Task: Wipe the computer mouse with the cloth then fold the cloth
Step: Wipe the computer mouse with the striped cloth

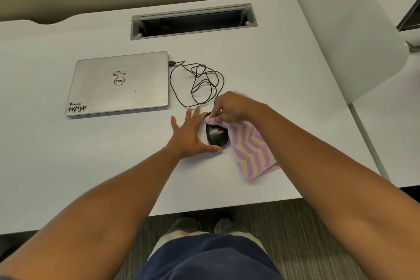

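Note:
A black computer mouse [216, 135] lies on the white desk [91, 166] near the middle. My left hand [192, 133] rests flat beside its left side, fingers straight and spread, thumb along the mouse's near edge. My right hand [231, 107] pinches a pink and yellow zigzag cloth [252, 150] and presses it on the mouse's far end. The rest of the cloth trails to the right and toward me on the desk. The mouse's front is hidden under the cloth and fingers.
A shut silver laptop [120, 84] lies to the far left, with a black cable [197, 82] looped from its side toward the mouse. A cable slot [193, 20] is cut into the desk's back. A white partition [341, 41] stands at the right.

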Demonstrator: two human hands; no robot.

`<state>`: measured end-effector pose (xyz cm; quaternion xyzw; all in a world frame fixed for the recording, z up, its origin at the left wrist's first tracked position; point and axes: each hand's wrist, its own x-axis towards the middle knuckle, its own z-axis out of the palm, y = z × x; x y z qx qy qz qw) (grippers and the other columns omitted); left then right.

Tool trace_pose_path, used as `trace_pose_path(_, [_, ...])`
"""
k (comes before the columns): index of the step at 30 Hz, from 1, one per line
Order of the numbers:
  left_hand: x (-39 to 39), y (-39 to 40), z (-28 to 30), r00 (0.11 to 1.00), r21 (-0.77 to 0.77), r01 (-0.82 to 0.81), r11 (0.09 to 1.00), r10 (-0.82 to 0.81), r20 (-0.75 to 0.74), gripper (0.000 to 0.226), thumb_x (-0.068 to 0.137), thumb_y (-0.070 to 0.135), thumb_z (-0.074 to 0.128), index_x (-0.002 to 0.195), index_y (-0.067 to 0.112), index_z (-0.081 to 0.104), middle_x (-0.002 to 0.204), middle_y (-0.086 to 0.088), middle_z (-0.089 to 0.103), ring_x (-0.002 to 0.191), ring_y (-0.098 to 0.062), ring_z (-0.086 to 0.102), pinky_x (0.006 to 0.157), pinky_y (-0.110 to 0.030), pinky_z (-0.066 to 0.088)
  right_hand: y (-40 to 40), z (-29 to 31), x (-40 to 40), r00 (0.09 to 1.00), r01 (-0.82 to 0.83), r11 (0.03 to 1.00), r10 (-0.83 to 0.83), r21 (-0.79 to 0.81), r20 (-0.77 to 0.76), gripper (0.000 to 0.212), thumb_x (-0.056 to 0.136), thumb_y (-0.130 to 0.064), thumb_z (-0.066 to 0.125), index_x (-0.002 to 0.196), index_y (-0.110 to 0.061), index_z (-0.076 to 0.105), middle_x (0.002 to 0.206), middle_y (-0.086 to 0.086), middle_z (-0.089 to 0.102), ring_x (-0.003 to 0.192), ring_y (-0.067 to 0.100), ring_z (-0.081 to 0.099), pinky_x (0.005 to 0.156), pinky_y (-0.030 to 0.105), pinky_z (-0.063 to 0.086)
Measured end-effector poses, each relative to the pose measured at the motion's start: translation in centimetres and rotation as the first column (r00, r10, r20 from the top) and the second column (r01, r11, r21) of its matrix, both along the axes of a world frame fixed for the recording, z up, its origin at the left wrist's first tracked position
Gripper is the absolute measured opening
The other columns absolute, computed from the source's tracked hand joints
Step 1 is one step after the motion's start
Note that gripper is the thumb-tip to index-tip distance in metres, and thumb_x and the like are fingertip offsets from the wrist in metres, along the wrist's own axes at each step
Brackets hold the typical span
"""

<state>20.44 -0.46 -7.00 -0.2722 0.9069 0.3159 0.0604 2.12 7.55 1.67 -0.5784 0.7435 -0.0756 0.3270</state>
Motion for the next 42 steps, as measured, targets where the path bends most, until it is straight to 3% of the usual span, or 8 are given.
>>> trace_pose_path(4, [0.1, 0.0, -0.1, 0.999, 0.007, 0.007, 1.000, -0.007, -0.032, 0.127, 0.048, 0.094, 0.066, 0.154, 0.051, 0.008, 0.169, 0.004, 0.004, 0.154, -0.015, -0.013, 0.115, -0.062, -0.020, -0.8, -0.1, 1.5, 0.994, -0.088, 0.996, 0.086, -0.021, -0.067, 0.025, 0.090, -0.037, 0.066, 0.108, -0.022, 0.076, 0.105, -0.002, 0.068, 0.100, 0.014, 0.060, 0.074, 0.023, 0.038])
trace_pose_path(8, [0.0, -0.1, -0.2, 1.000, -0.013, 0.015, 1.000, -0.016, -0.023, 0.130, 0.047, 0.097, 0.061, 0.156, 0.045, 0.010, 0.169, 0.003, 0.004, 0.154, -0.016, -0.012, 0.115, -0.064, -0.018, -1.2, 0.1, 2.3, 0.968, -0.222, 0.967, 0.234, 0.122, -0.094, 0.025, 0.086, -0.038, 0.069, 0.106, -0.024, 0.077, 0.105, -0.008, 0.070, 0.100, 0.011, 0.059, 0.076, 0.022, 0.037])
trace_pose_path(12, [0.0, -0.1, -0.2, 1.000, -0.003, -0.001, 1.000, 0.001, -0.023, 0.134, 0.045, 0.095, 0.064, 0.157, 0.042, 0.013, 0.169, 0.003, 0.003, 0.154, -0.015, -0.013, 0.115, -0.063, -0.019, -1.3, 0.8, 1.8, 0.955, -0.264, 0.932, 0.289, 0.249, -0.072, 0.023, 0.084, -0.020, 0.070, 0.107, -0.026, 0.076, 0.111, -0.012, 0.069, 0.099, 0.008, 0.056, 0.074, 0.018, 0.041])
trace_pose_path(19, [-0.1, 0.1, -0.3, 1.000, -0.018, 0.009, 1.000, -0.009, -0.017, 0.127, 0.052, 0.091, 0.067, 0.156, 0.043, 0.013, 0.169, 0.002, 0.004, 0.154, -0.017, -0.012, 0.114, -0.064, -0.018, -1.5, 0.8, 1.4, 0.967, -0.228, 0.969, 0.236, 0.090, -0.092, 0.026, 0.088, -0.019, 0.068, 0.113, -0.023, 0.074, 0.114, -0.004, 0.062, 0.108, 0.014, 0.055, 0.083, 0.022, 0.038])
trace_pose_path(24, [0.0, 0.1, 0.0, 1.000, -0.020, 0.016, 1.000, -0.016, -0.010, 0.131, 0.050, 0.094, 0.060, 0.157, 0.040, 0.009, 0.169, 0.003, 0.003, 0.155, -0.018, -0.012, 0.114, -0.065, -0.018, -1.7, -0.1, 2.7, 0.936, -0.302, 0.942, 0.322, 0.147, -0.139, 0.024, 0.088, -0.028, 0.067, 0.111, -0.026, 0.074, 0.112, -0.007, 0.065, 0.098, 0.009, 0.052, 0.081, 0.024, 0.039])
trace_pose_path(31, [0.0, 0.1, 0.2, 1.000, 0.010, -0.004, 1.000, 0.004, -0.027, 0.129, 0.049, 0.089, 0.069, 0.156, 0.044, 0.012, 0.169, 0.001, 0.004, 0.154, -0.017, -0.012, 0.114, -0.063, -0.019, -1.8, 0.5, 2.7, 0.937, -0.298, 0.903, 0.339, 0.311, -0.087, 0.023, 0.082, -0.017, 0.071, 0.103, -0.026, 0.077, 0.109, -0.012, 0.069, 0.097, 0.008, 0.055, 0.086, 0.025, 0.046])
trace_pose_path(36, [0.0, 0.1, 0.0, 1.000, -0.013, 0.014, 1.000, -0.014, -0.005, 0.126, 0.054, 0.088, 0.069, 0.156, 0.041, 0.012, 0.169, 0.002, 0.002, 0.154, -0.017, -0.013, 0.114, -0.065, -0.018, -1.9, 0.8, 1.6, 0.958, -0.259, 0.955, 0.273, 0.145, -0.091, 0.023, 0.086, -0.029, 0.068, 0.109, -0.027, 0.075, 0.098, -0.013, 0.055, 0.100, 0.008, 0.050, 0.083, 0.023, 0.036])
trace_pose_path(42, [-0.2, 0.1, 0.3, 1.000, -0.018, 0.018, 1.000, -0.017, 0.020, 0.131, 0.056, 0.085, 0.070, 0.158, 0.038, 0.004, 0.169, 0.002, 0.002, 0.154, -0.018, -0.013, 0.114, -0.065, -0.018, -1.5, -0.7, 3.0, 0.939, -0.300, 0.944, 0.318, 0.138, -0.131, 0.028, 0.082, -0.028, 0.071, 0.110, -0.030, 0.074, 0.110, -0.011, 0.065, 0.096, 0.008, 0.053, 0.076, 0.023, 0.038])
